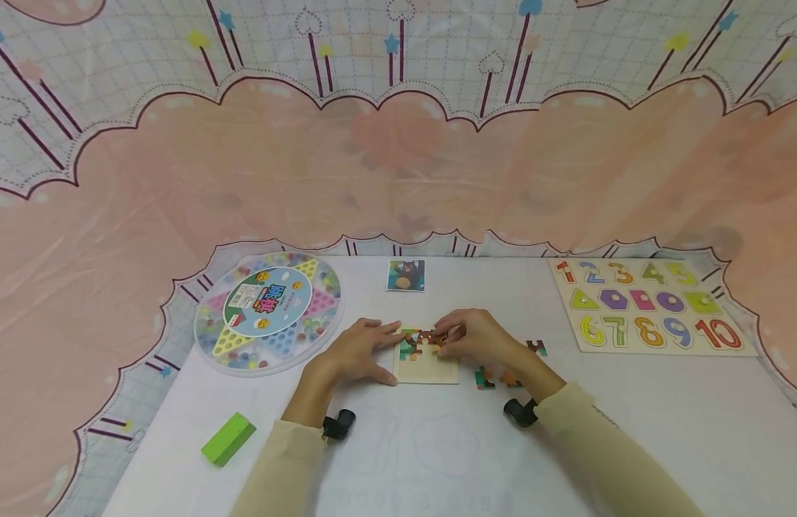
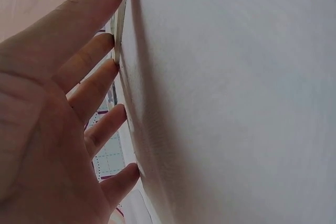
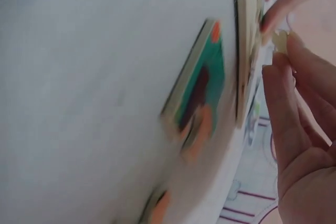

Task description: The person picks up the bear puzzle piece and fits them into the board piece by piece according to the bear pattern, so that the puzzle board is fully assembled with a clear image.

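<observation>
A small wooden puzzle tray (image 1: 427,372) lies on the table with several joined jigsaw pieces (image 1: 410,349) in its upper part, coloured green, brown and orange. My left hand (image 1: 360,350) rests at the tray's left side, thumb by the lower corner and fingers spread toward the upper edge. In the left wrist view these fingers (image 2: 97,90) are extended. My right hand (image 1: 479,337) is over the tray's upper right, pinching a jigsaw piece (image 3: 281,41) between thumb and fingertips. Loose jigsaw pieces (image 1: 485,378) lie right of the tray, partly hidden under the right forearm.
Behind the tray lies a bear picture card (image 1: 406,276). A round Chinese checkers board (image 1: 267,312) is at the left, and a green block (image 1: 228,439) lies nearer. On the right is a number and shape board (image 1: 653,307). A patterned curtain (image 1: 398,165) hangs behind the white table.
</observation>
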### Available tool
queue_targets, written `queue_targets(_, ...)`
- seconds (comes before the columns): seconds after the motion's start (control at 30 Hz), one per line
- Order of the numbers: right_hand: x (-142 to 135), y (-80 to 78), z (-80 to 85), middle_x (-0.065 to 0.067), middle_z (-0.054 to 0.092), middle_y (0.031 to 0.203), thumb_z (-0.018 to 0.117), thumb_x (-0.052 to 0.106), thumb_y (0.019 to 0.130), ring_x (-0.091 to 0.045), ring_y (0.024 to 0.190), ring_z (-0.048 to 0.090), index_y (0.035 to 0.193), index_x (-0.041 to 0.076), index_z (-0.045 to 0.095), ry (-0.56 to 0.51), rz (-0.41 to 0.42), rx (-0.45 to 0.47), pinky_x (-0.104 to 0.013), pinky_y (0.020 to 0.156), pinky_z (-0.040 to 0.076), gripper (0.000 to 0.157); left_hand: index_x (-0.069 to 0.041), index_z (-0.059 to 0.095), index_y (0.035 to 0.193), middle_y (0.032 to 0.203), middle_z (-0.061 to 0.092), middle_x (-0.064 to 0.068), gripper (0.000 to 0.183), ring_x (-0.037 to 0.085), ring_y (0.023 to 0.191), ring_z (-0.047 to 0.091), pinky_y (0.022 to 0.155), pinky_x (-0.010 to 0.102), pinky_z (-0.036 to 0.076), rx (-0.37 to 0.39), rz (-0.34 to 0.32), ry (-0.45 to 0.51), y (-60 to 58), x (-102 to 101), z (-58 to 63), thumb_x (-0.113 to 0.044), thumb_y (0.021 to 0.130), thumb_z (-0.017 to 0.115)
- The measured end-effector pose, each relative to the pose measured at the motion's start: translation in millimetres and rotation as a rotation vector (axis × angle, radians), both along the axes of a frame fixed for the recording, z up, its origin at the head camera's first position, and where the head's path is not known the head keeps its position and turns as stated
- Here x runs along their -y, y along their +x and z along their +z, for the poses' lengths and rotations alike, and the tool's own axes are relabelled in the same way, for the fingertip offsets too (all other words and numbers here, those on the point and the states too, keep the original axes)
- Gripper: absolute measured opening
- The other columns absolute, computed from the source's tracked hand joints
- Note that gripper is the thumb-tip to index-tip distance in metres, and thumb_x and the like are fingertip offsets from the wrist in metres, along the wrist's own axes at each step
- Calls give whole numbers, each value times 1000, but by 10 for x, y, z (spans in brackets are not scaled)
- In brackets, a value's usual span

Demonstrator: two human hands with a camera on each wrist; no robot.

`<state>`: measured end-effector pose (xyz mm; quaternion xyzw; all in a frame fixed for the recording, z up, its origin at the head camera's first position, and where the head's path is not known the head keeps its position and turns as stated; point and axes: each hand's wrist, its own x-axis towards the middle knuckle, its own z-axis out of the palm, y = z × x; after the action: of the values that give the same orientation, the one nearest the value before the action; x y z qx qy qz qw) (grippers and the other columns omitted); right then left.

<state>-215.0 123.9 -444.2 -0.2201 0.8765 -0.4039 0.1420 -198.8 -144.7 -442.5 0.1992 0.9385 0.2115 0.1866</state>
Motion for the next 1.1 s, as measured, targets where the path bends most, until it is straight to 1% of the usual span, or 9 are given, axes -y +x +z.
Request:
queue_targets(0.17,100,-2,21,-9,74,123,84,13,83,-8,86,71,110,9,78,1,17,-14,-20,76,60,28,-30,52,150,166,37,-13,86,27,157,28,121,60,34,-1,0,-2,-2,-5,-7,-43,73,90)
queue_targets(0.27,148,-15,6,-9,75,122,84,13,82,-7,85,70,107,9,78,13,28,-32,-18,75,59,26,-29,53,149,166,37,-12,86,27,156,28,121,60,34,-2,-4,2,0,-5,-2,-42,73,90)
queue_targets(0.5,233,-28,-43,-8,76,116,84,15,83,-5,78,63,104,10,80,48,42,-33,-16,69,54,22,-28,53,150,166,37,-11,85,28,157,28,121,60,33,-7,-10,6,3,-6,16,-41,74,90)
queue_targets(0.73,252,-2,-39,-8,76,115,84,16,82,-7,82,64,103,9,81,66,49,-31,-18,70,53,22,-30,52,150,166,37,-13,85,27,157,27,122,59,34,-5,-2,-3,-7,-13,-1,-42,74,89)
queue_targets(0.93,290,14,-29,-7,72,113,87,13,78,-7,83,63,102,9,81,72,34,-6,-17,68,53,25,-29,52,150,166,38,-11,86,28,156,29,123,55,33,-16,-19,-1,-1,-8,1,-42,74,89)
queue_targets(1.1,337,28,-6,-4,72,106,89,12,76,-8,79,60,100,8,80,121,26,-25,-18,66,53,26,-28,52,150,165,38,-11,86,29,155,30,123,54,34,-27,-24,-6,-2,-1,5,-42,74,89)
